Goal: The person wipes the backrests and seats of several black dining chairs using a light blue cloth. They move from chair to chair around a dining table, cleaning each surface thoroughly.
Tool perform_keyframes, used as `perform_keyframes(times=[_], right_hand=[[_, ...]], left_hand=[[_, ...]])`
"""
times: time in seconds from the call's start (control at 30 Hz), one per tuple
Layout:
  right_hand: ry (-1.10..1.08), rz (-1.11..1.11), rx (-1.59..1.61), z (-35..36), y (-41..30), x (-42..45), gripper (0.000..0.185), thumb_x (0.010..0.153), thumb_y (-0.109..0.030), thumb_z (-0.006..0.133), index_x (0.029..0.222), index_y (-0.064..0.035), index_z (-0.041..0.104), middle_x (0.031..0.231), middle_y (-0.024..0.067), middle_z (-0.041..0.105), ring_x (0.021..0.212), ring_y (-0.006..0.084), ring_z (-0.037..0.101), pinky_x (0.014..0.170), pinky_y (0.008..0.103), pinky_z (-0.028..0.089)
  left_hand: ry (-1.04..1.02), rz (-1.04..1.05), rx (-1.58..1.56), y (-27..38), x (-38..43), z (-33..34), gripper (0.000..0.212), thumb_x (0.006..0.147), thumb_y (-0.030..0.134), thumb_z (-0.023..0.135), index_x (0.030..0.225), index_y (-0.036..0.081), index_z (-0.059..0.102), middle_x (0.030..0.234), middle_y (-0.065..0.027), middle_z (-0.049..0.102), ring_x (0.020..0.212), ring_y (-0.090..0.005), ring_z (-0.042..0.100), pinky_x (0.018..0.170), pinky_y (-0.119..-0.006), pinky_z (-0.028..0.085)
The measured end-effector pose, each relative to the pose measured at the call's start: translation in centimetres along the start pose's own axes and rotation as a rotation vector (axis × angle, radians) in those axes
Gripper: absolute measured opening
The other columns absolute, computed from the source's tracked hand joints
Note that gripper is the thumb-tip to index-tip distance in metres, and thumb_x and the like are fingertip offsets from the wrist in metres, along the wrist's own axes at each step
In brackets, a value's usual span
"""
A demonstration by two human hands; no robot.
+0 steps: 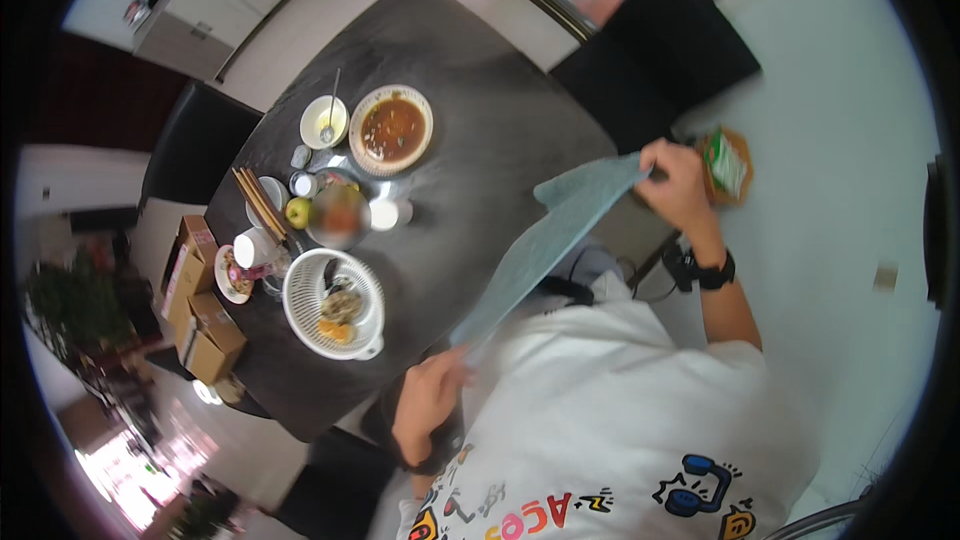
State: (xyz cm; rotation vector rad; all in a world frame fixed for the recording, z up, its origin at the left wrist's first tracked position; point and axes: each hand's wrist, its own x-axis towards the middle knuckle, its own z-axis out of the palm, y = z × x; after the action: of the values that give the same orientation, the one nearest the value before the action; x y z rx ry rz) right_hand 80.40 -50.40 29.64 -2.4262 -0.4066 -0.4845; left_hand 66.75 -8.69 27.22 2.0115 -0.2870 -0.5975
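Note:
A thin blue-green cloth is stretched between my two hands, in front of my white shirt at the near edge of the dark table. My right hand, with a black watch on its wrist, grips the upper corner. At the lower end, my left hand pinches the other corner; its fingertips are somewhat blurred. The cloth hangs with a fold along its far side and partly covers the table edge.
A white colander with food, a plate of brown sauce, a bowl with a spoon and a green apple stand on the table. Cardboard boxes are beyond the left edge. Black chairs surround it.

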Motion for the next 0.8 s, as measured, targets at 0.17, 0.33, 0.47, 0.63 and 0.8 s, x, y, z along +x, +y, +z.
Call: perform_keyframes(times=[0.17,0.33,0.47,0.63,0.8], right_hand=[[-0.187,-0.217,0.207,0.2,8.7,4.6,0.025,0.070,-0.003,0.079,0.077,-0.0054,0.055,0.065,0.0073,0.058,0.056,0.0252,0.061,0.053,0.0329,0.047],[-0.338,0.152,0.523,-0.8,14.3,5.7,0.023,0.081,0.002,0.075,0.083,-0.0045,0.053,0.066,0.0074,0.066,0.059,0.0174,0.069,0.053,0.0264,0.050],[-0.266,0.169,0.676,-1.2,16.2,7.5,0.024,0.085,0.009,0.070,0.091,-0.0019,0.050,0.078,0.0105,0.068,0.075,0.0140,0.071,0.066,0.0238,0.053],[-0.202,0.079,0.592,-0.8,17.8,9.8,0.025,0.081,0.008,0.075,0.092,-0.0010,0.055,0.086,0.0058,0.063,0.079,0.0099,0.060,0.076,0.0244,0.050],[-0.326,-0.072,0.453,-0.4,18.3,12.3,0.026,0.076,0.004,0.078,0.090,-0.0032,0.058,0.086,0.0119,0.065,0.075,0.0190,0.064,0.073,0.0285,0.051]], left_hand=[[0.171,-0.303,0.035,5.9,5.8,5.7,0.030,0.094,-0.007,0.047,0.118,-0.002,0.065,0.071,-0.0150,0.072,0.078,-0.0267,0.076,0.074,-0.033,0.058],[0.320,-0.402,-0.010,12.7,9.2,8.3,0.023,0.093,-0.009,0.047,0.109,-0.006,0.063,0.072,-0.0148,0.072,0.077,-0.0297,0.075,0.075,-0.034,0.058],[0.411,-0.361,0.008,15.7,10.9,9.8,0.016,0.096,-0.005,0.047,0.106,-0.004,0.059,0.072,-0.0137,0.072,0.071,-0.0308,0.072,0.068,-0.031,0.055],[0.391,-0.399,-0.086,16.1,12.9,10.4,0.010,0.098,0.000,0.049,0.103,-0.002,0.057,0.072,-0.0136,0.072,0.069,-0.0325,0.070,0.064,-0.029,0.053],[0.171,-0.454,0.087,12.5,16.2,11.1,0.011,0.085,0.003,0.060,0.093,-0.002,0.064,0.080,-0.0189,0.071,0.075,-0.0387,0.068,0.068,-0.044,0.054]])
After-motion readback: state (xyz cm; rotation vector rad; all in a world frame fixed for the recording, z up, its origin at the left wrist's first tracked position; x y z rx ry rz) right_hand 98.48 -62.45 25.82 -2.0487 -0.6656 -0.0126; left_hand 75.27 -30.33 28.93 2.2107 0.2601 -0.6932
